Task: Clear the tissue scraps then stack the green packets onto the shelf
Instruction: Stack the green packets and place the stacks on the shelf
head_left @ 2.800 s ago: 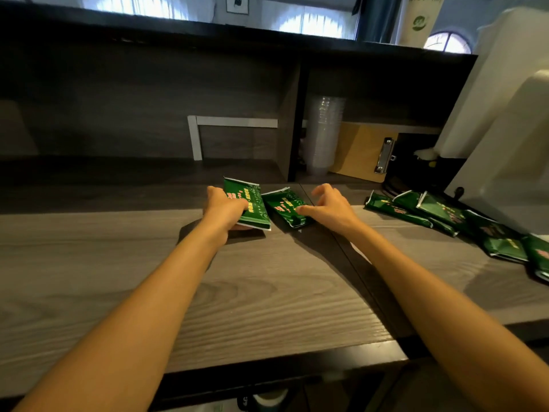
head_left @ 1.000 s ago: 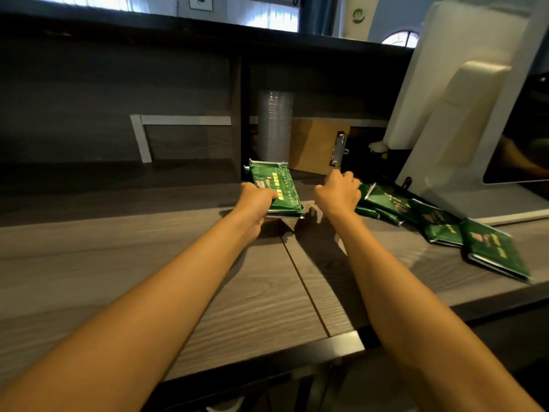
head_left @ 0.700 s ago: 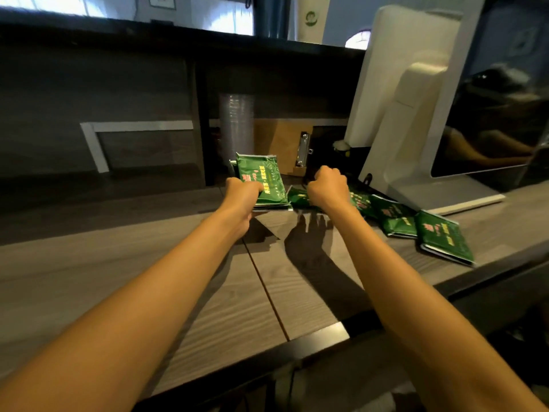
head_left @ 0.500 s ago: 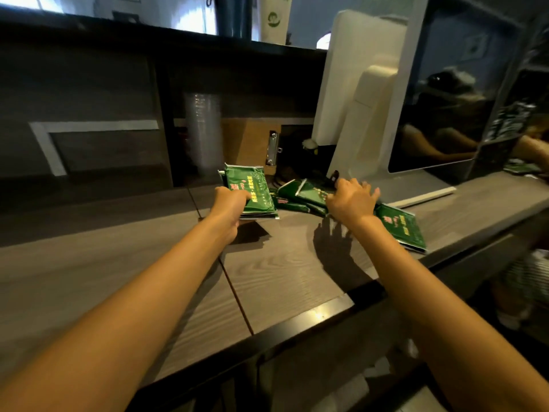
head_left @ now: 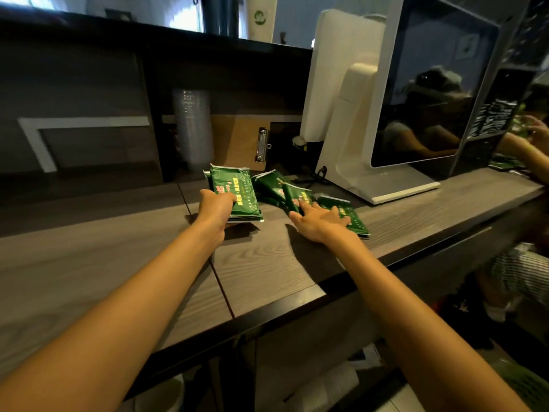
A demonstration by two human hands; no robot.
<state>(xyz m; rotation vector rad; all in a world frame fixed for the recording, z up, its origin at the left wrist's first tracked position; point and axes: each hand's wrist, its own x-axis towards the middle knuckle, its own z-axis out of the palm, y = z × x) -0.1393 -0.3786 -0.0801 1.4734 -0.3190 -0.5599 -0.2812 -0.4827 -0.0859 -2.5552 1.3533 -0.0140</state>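
My left hand grips a small stack of green packets, lifted slightly off the wooden counter. To its right lies a loose heap of green packets. My right hand rests on that heap with fingers spread flat, touching one packet nearest the counter edge. The dark shelf runs behind the counter at the left. No tissue scraps show in view.
A white screen stand with a dark monitor stands at the right. A stack of clear cups and a brown clipboard sit in the shelf bay. Another person's hand reaches in at far right.
The view has swung right. My right hand went from a fist beside the stack to spread fingers flat on the loose packets. My left hand keeps its grip on the stack.
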